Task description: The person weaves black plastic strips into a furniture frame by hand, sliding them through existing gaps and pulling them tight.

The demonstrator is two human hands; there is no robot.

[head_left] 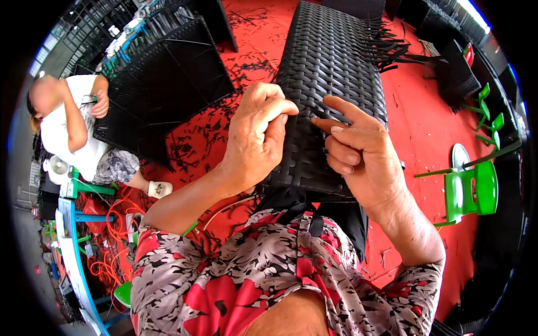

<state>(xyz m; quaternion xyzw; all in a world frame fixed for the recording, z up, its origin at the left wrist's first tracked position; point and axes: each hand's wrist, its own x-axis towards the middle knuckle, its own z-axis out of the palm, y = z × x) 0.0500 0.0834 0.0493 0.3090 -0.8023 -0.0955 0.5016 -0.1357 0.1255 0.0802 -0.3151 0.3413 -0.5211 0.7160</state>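
A long piece of furniture covered in black woven plastic strips [330, 61] stretches away in front of me. Over its near left edge is my left hand [255, 134], its thumb and bent fingers closed in a pinch; whatever lies between the fingertips is hidden or too small to name. My right hand [361, 151] hovers over the near part of the weave, its index finger stretched out and apart from the others. The remaining fingers curl loosely, and I see nothing held there. Loose strip ends [389, 47] fan out from the far right side of the weave.
A person [73, 117] sits at the left beside a large dark woven panel [168, 78]. Cut black strips litter the red floor [406, 134]. To the right stands a green chair [485, 190]. An orange hose [112, 263] lies coiled at the lower left near a blue-edged table [75, 274].
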